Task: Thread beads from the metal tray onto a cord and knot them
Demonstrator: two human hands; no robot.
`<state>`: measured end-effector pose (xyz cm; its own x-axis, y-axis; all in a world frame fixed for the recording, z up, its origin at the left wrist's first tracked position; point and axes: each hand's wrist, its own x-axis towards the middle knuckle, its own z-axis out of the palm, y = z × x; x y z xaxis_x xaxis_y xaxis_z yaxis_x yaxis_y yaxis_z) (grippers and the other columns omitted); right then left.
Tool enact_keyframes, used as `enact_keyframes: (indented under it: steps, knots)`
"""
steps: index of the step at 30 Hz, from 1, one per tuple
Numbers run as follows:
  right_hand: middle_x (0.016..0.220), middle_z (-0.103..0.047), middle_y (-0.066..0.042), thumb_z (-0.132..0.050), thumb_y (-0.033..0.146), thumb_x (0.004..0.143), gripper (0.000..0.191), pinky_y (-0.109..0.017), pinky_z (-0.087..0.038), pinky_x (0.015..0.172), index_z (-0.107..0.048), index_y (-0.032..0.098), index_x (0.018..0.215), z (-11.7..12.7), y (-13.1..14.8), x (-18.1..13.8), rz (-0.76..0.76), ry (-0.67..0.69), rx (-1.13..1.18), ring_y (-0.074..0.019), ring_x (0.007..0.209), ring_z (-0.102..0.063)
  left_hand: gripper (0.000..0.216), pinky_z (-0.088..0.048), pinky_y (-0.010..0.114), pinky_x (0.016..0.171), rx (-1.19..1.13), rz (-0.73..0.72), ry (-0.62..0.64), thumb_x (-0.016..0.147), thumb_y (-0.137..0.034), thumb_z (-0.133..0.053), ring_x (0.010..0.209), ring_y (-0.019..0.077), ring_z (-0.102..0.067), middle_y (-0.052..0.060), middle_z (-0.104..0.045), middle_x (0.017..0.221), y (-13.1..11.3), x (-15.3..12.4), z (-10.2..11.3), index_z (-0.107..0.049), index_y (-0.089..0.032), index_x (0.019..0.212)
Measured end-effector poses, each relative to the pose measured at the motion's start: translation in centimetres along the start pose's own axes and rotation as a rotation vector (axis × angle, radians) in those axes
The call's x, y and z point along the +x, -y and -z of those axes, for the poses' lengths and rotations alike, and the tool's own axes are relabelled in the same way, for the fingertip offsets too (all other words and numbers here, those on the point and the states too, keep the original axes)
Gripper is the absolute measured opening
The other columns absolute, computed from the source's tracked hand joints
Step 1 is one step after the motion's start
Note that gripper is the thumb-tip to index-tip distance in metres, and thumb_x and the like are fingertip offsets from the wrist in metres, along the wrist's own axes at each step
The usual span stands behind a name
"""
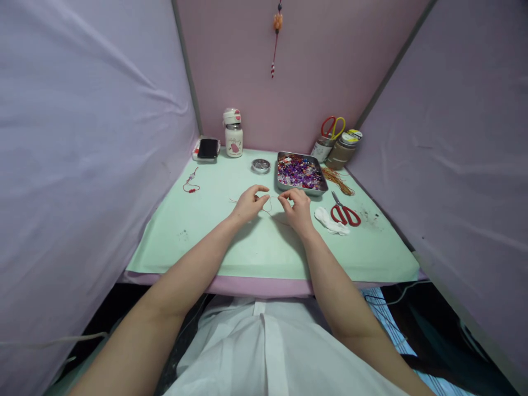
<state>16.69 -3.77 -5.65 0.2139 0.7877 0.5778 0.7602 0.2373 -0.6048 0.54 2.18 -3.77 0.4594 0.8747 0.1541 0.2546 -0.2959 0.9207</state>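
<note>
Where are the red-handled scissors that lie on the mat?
Head view: the red-handled metal scissors lie flat on the pale green mat, right of the right hand, beside the crumpled white cloth.

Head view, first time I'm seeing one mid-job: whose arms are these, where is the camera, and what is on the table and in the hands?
There is no machine here. A person works bare-handed, and the single camera sits on their head, looking forward and down, so the arms come in from the bottom of the picture. The left hand and right hand each pinch a thin cord stretched between them over the green mat. Behind them stands a metal tray of purple and red beads, with a small round tin to its left. Red scissors and a white cloth lie to the right of the hands. A phone and a white bottle stand at the back.
</note>
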Motion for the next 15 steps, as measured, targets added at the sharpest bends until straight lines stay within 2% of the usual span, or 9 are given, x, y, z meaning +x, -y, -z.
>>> enact_keyframes:
  steps: [1,3,5,7,10,15]
  knots:
    - [0.086,-0.065,-0.003,-0.054,0.032,0.088,0.016,-0.039,-0.031,0.089,-0.061,0.022,0.078,-0.1,0.0,-0.1,0.011,0.014,-0.038,-0.0212,0.089,-0.053,0.033,-0.042,0.025,0.061,-0.044,-0.006,0.005,0.083,-0.031,-0.056,0.058,0.0094,-0.053,0.003,-0.063,0.08,0.0,0.0,-0.2,-0.057,-0.016,0.112]
    - [0.087,-0.065,-0.003,-0.053,0.032,0.089,0.016,-0.038,-0.029,0.088,-0.061,0.022,0.079,-0.3,0.1,-0.2,0.027,0.041,-0.072,-0.0211,0.089,-0.053,0.036,-0.041,0.025,0.057,-0.165,0.0,0.098,0.085,-0.035,-0.054,0.057,0.0087,-0.054,0.005,-0.065,0.091,0.4,0.0,-0.6,-0.054,-0.018,0.117]
    - [0.087,-0.065,-0.003,-0.052,0.031,0.09,0.017,-0.038,-0.029,0.087,-0.061,0.022,0.078,-0.3,0.2,-0.2,0.027,0.047,-0.076,-0.021,0.089,-0.053,0.036,-0.041,0.025,0.056,-0.236,0.026,0.166,0.085,-0.036,-0.053,0.056,0.0093,-0.054,0.004,-0.064,0.083,0.9,0.3,-1.0,-0.053,-0.017,0.115]
    - [0.088,-0.065,-0.003,-0.052,0.031,0.09,0.017,-0.037,-0.03,0.086,-0.06,0.022,0.079,-0.3,0.3,-0.1,0.015,0.042,-0.071,-0.0211,0.089,-0.053,0.03,-0.043,0.025,0.06,-0.221,0.009,0.155,0.085,-0.035,-0.053,0.058,0.0096,-0.054,0.002,-0.062,0.075,1.4,0.5,-1.2,-0.057,-0.016,0.107]
    - [0.09,-0.066,-0.003,-0.051,0.031,0.09,0.017,-0.037,-0.03,0.086,-0.06,0.021,0.08,-0.2,0.3,-0.1,0.001,0.047,-0.062,-0.0211,0.09,-0.053,0.023,-0.044,0.026,0.065,-0.094,-0.058,0.074,0.08,-0.033,-0.058,0.065,0.0112,-0.054,0.001,-0.061,0.073,1.7,0.7,-1.0,-0.062,-0.015,0.094]
    - [0.091,-0.066,-0.004,-0.049,0.032,0.092,0.019,-0.036,-0.03,0.087,-0.061,0.021,0.081,-0.4,0.1,0.0,-0.028,0.079,-0.059,-0.0204,0.091,-0.052,0.02,-0.041,0.026,0.065,0.005,-0.13,0.012,0.077,-0.033,-0.059,0.066,0.0124,-0.053,0.002,-0.064,0.073,1.3,0.5,-0.6,-0.066,-0.015,0.081]
